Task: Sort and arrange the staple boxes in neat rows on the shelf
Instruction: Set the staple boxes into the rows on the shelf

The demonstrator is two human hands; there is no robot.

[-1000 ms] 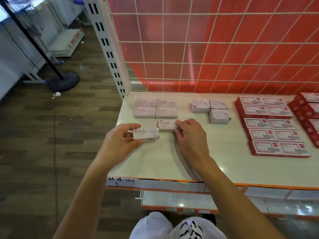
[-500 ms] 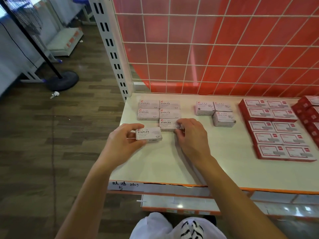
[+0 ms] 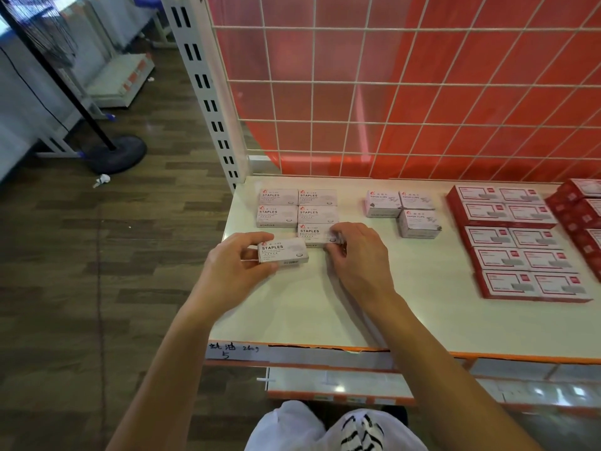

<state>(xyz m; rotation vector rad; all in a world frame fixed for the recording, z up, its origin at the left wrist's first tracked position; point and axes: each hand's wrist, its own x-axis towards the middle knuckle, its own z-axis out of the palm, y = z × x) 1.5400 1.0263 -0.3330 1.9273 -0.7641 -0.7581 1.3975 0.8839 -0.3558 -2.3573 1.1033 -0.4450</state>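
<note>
While the left hand (image 3: pixel 234 265) pinches one white cardboard staple box (image 3: pixel 283 252) between a curled thumb on its near long side and curled fingers over its far side, the right hand (image 3: pixel 356 255) pinches the right end of a second white staple box (image 3: pixel 313 235) with bent fingertips. That second box lies flat on the cream-coloured shelf board (image 3: pixel 325 314), its far side against the front of a two-by-two block of four more white staple boxes (image 3: pixel 297 208), in line with the block's right column. The held box sits at the front left, label up and slightly tilted, just beside the second box (whether it touches that box or the board cannot be told). To the right, apart from the block, stand three white paper-clip boxes (image 3: pixel 403 209), and further right lie rows of flat red boxes with white labels (image 3: pixel 514 242). A white wire grid over a red panel (image 3: pixel 406 92) backs the shelf.
</note>
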